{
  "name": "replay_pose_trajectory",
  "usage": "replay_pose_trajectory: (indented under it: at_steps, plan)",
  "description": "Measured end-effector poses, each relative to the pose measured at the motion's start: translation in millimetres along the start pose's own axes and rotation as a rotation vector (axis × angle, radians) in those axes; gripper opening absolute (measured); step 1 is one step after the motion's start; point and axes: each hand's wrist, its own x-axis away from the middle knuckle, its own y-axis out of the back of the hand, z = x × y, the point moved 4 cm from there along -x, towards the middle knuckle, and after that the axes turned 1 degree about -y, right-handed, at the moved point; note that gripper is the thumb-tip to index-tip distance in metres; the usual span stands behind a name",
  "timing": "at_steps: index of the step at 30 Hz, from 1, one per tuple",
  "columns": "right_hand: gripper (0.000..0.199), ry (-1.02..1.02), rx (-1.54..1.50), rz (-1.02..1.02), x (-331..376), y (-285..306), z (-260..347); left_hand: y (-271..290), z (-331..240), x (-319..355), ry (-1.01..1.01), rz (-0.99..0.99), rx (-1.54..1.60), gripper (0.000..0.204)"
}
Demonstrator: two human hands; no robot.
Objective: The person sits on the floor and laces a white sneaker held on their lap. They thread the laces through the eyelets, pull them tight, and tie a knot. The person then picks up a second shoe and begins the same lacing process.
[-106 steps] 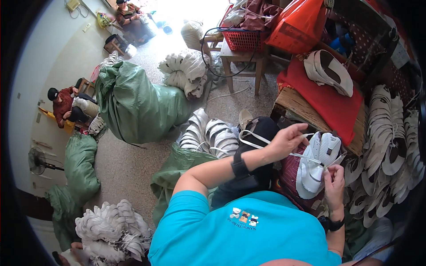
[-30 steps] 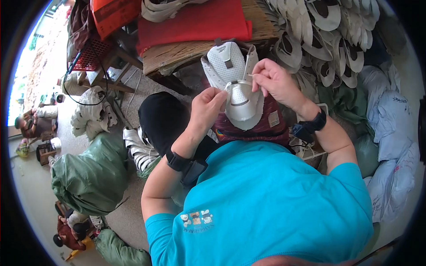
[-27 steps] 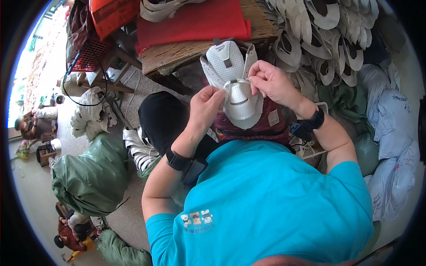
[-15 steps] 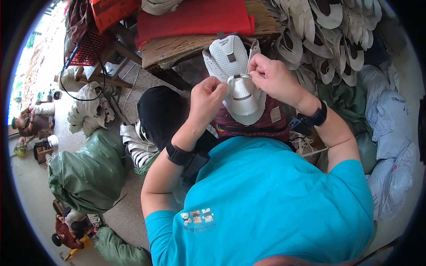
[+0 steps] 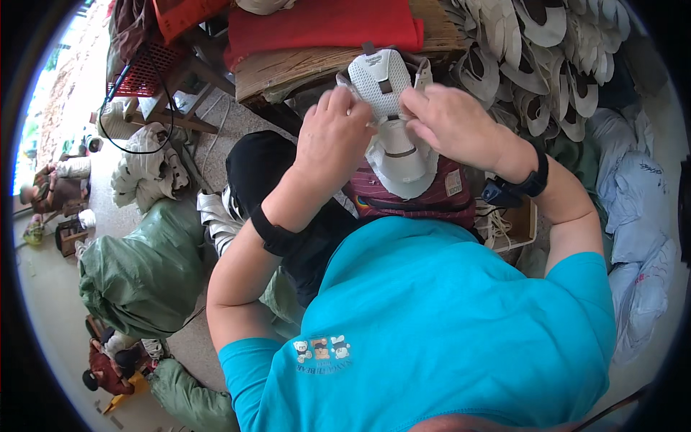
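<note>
White shoe upper (image 5: 400, 164) is framed between the two hands, its rounded toe turned toward the turquoise shirt (image 5: 461, 302) and its perforated tongue (image 5: 368, 88) spread out beyond the fingertips. Its left edge is met by the left hand (image 5: 331, 137), whose fingers are curled inward with the back of the hand turned up; its right edge is met by the right hand (image 5: 464, 131), with thumb and forefinger bent toward the tongue's base. Whether anything is pinched by either hand cannot be told, since the fingertips are partly hidden or blurred. Directly under the grip, the upper is backed by a striped maroon cloth item (image 5: 410, 207). Just beyond the grip, a wooden bench (image 5: 288, 72) is seen, partly covered by a folded red cloth (image 5: 324, 30). Beyond the right hand, bunches of pale shoe uppers (image 5: 547, 32) are stacked. Below the right wrist, pale cords (image 5: 495, 229) are gathered in a box (image 5: 530, 225). To the left of the left forearm, a dark-clad knee (image 5: 258, 169) is seen, and farther out a green sack (image 5: 140, 270).
</note>
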Motion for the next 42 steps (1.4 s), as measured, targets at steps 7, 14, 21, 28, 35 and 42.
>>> replay_pose_trajectory:
  at_steps: [7, 14, 21, 28, 35, 42]
  plan:
    - [0.036, 0.133, 0.036, 0.142, -21, 20, -6, 17, 5, -24, -0.158, 0.192, -0.093, 0.042]
    - [0.036, 0.181, -0.002, 0.344, -36, 11, -17, 9, 4, -29, -0.198, 0.229, -0.119, 0.035]
    - [0.033, 0.093, -0.140, 0.461, -43, 13, -28, 1, 5, -28, -0.221, 0.176, -0.172, 0.027]
    - [0.031, 0.140, -0.036, 0.275, -35, 8, -22, 4, 7, -31, 0.015, 0.154, -0.157, 0.017]
    - [0.033, 0.310, -0.111, 0.035, -14, 10, -27, -23, 26, -23, 0.488, -0.006, 0.706, 0.018]
    - [0.032, 0.366, -0.151, -0.138, 0, 4, -34, 19, -14, -43, 0.075, -0.090, -0.122, 0.015]
